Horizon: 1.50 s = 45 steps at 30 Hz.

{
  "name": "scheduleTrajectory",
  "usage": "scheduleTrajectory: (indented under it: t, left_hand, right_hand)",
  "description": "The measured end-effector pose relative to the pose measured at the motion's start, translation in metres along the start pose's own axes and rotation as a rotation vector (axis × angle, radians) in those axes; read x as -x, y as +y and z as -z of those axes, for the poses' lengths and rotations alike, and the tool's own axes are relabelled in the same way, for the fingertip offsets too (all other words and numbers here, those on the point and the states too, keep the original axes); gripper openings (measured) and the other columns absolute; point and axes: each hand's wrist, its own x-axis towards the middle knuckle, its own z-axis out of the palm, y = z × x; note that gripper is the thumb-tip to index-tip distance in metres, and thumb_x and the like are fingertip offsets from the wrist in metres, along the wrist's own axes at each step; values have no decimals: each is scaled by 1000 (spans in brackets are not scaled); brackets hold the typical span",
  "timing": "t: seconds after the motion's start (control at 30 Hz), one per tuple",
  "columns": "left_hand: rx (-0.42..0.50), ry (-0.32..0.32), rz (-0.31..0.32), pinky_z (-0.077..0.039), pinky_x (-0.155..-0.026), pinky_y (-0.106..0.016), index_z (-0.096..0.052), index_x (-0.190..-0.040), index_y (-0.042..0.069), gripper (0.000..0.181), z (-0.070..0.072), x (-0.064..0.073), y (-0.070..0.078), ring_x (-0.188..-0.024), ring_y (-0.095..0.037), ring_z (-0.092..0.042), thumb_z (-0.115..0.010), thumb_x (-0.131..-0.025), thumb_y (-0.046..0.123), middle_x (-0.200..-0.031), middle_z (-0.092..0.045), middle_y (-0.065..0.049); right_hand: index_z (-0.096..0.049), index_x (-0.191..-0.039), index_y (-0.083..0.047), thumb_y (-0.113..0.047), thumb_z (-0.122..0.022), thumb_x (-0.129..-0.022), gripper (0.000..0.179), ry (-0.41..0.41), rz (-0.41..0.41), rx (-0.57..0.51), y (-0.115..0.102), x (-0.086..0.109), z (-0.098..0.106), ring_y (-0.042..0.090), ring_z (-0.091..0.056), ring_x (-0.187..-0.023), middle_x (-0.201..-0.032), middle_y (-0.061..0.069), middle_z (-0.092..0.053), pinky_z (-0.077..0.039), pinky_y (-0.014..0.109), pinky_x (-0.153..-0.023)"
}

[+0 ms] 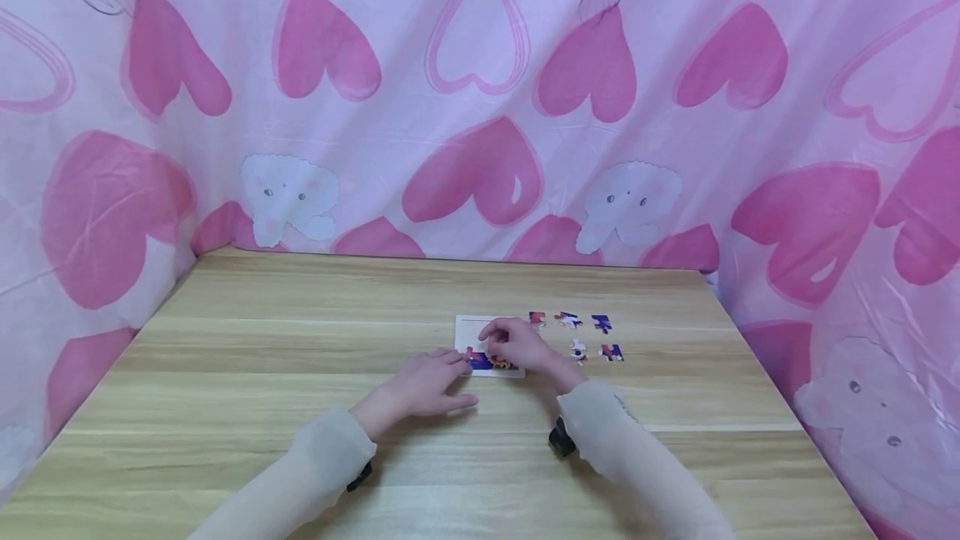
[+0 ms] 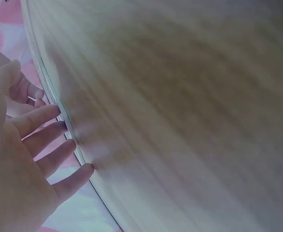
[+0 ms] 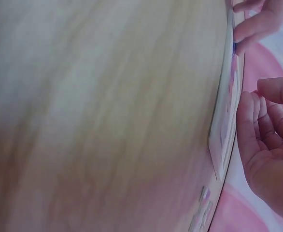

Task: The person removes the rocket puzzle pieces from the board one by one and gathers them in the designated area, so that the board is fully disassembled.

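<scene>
A white puzzle tray [image 1: 471, 325] lies flat on the table, with purple, red and orange puzzle pieces [image 1: 478, 361] along its near side. My left hand [image 1: 427, 383] rests at the tray's left edge, its fingers stretched out and fingertips at the pieces there. In the left wrist view those fingers [image 2: 45, 138] are spread. Over the tray my right hand [image 1: 516, 343] is bent, thumb and forefinger brought together. In the right wrist view the right hand [image 3: 272, 140] pinches a small puzzle piece, mostly hidden by the fingertips, just above the tray.
To the tray's right lie several loose puzzle pieces: a red one [image 1: 537, 318], a purple one [image 1: 602, 322], a white one [image 1: 577, 350] and others. The wooden table [image 1: 300, 315] ends at a pink heart-patterned curtain [image 1: 472, 173] behind and at both sides.
</scene>
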Motion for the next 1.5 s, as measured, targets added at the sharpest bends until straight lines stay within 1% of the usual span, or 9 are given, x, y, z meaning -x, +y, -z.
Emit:
scheduleTrajectory:
  t: [0.27, 0.43, 0.6, 0.67, 0.77, 1.0, 1.1, 1.3, 1.5]
  left_hand:
    - [-9, 8, -16, -35, -91, -45, -53, -121, 9, 59, -1, 0, -1, -118, -27, -38, -47, -83, 54, -127, -46, -9]
    - [-1, 5, -19, -36, -90, -46, -53, -121, 11, 59, -2, 1, -2, -116, -30, -40, -47, -82, 55, -134, -37, -12]
    - [16, -2, -21, -37, -89, -46, -54, -121, 13, 58, -2, 3, -3, -113, -34, -42, -46, -83, 55, -137, -29, -19]
    - [24, -5, -19, -36, -90, -46, -54, -122, 12, 58, -2, 4, -3, -114, -36, -41, -46, -83, 55, -136, -29, -22]
    - [31, -13, -11, -34, -91, -47, -54, -123, 12, 58, -1, 6, -3, -116, -36, -39, -46, -83, 55, -134, -32, -23]
    - [38, -33, 14, -26, -94, -53, -53, -124, 16, 58, 2, 8, -4, -122, -32, -32, -44, -83, 56, -135, -35, -18]
    - [37, -38, 16, -25, -94, -55, -53, -124, 16, 58, 2, 8, -4, -123, -32, -31, -44, -83, 57, -135, -35, -17]
    - [23, -27, 11, -27, -94, -54, -53, -124, 17, 58, 2, 8, -5, -122, -32, -31, -45, -83, 56, -135, -35, -16]
    - [5, -24, 5, -28, -93, -54, -52, -124, 17, 58, 1, 8, -5, -122, -31, -31, -44, -83, 57, -135, -34, -16]
  right_hand:
    - [-62, -91, -8, -1, -57, -81, 13, -12, -4, 56, 2, -2, -6, 13, -52, -69, -75, -1, -56, -45, 26, -62]
    - [-63, -90, -8, -3, -60, -80, 12, -31, -9, 66, 2, -3, -6, 13, -52, -70, -74, -2, -57, -44, 26, -64]
    - [-65, -91, -10, -5, -63, -79, 13, -55, -14, 106, 3, -4, -7, 11, -52, -71, -75, -4, -57, -44, 25, -66]
    - [-66, -92, -10, -4, -63, -78, 15, -62, -6, 124, 2, -5, -8, 11, -52, -71, -75, -5, -57, -44, 25, -66]
    - [-66, -94, -10, -3, -63, -78, 18, -75, 3, 145, 0, -5, -8, 10, -51, -70, -74, -5, -56, -43, 25, -65]
    - [-64, -102, -10, 0, -60, -80, 24, -131, 8, 196, -10, -6, -5, 12, -47, -66, -70, -2, -53, -39, 27, -64]
    - [-64, -103, -10, 1, -60, -80, 26, -156, 4, 212, -12, -7, -4, 12, -47, -65, -70, -2, -53, -39, 27, -64]
    - [-63, -100, -12, 2, -52, -81, 25, -183, -52, 167, -13, -10, -2, 15, -47, -67, -75, 0, -54, -39, 28, -63]
    - [-60, -97, -13, -2, -48, -84, 21, -189, -97, 79, -12, -12, -1, 17, -48, -72, -82, 1, -54, -41, 30, -64]
